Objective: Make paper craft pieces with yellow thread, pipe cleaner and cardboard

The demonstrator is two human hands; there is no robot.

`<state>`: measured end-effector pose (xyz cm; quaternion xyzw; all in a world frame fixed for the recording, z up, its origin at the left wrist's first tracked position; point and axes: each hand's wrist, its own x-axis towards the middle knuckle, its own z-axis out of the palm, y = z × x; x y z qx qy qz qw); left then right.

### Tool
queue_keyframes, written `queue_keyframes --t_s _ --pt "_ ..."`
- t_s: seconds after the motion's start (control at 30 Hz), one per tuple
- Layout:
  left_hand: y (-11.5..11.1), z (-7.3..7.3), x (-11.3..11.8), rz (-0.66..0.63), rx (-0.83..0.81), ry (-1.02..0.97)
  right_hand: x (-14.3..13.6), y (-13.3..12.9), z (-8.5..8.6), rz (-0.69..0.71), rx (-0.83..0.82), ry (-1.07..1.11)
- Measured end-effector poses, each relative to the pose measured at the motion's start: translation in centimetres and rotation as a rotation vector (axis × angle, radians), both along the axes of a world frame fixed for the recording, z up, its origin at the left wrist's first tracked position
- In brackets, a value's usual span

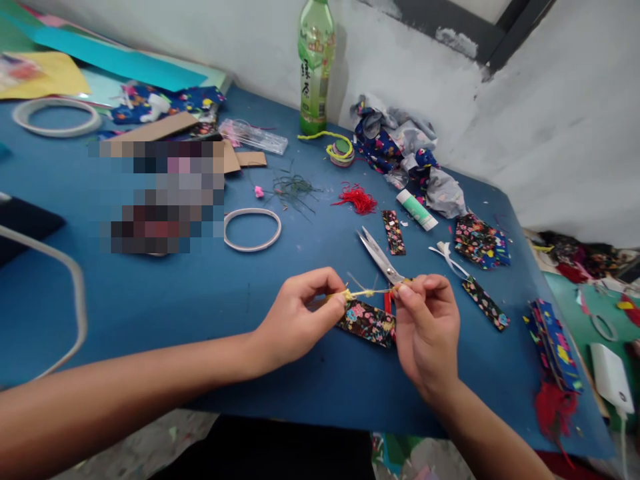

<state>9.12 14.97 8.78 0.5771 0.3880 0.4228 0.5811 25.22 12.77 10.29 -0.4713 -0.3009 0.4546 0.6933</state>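
Between my two hands a thin yellow cord (360, 293) is stretched, with a small knot or tuft along it. My left hand (305, 310) pinches its left end between thumb and fingertips. The other end sits in the closed fingertips of my right hand (427, 320). Just below the cord, a black floral strip (369, 323) lies on the table, its right end partly behind my right hand. Scissors (379, 253) with parted blades and red handles lie beyond my hands, the handles mostly hidden by my right hand.
A glue stick (417, 210), floral bookmark-like pieces (485, 303), red threads (356, 199) and crumpled fabric (400, 147) lie to the right and beyond. A green bottle (316, 73) stands by the wall. A white ring (253, 230) and cardboard (251, 159) lie further left.
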Motion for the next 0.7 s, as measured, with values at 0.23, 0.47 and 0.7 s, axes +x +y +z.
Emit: queue_keyframes --t_s 0.23,0.47,0.7 --pt "0.1 0.0 -0.1 0.039 -0.012 -0.058 0.7 0.3 0.4 -0.058 0.020 -0.023" --pt "0.4 -0.3 -0.3 0.116 0.023 -0.097 1.9 0.8 1.3 -0.113 0.079 -0.078" --pt "0.8 -0.8 -0.4 0.129 0.016 -0.212 5.2 2.6 1.9 -0.297 0.209 -0.107"
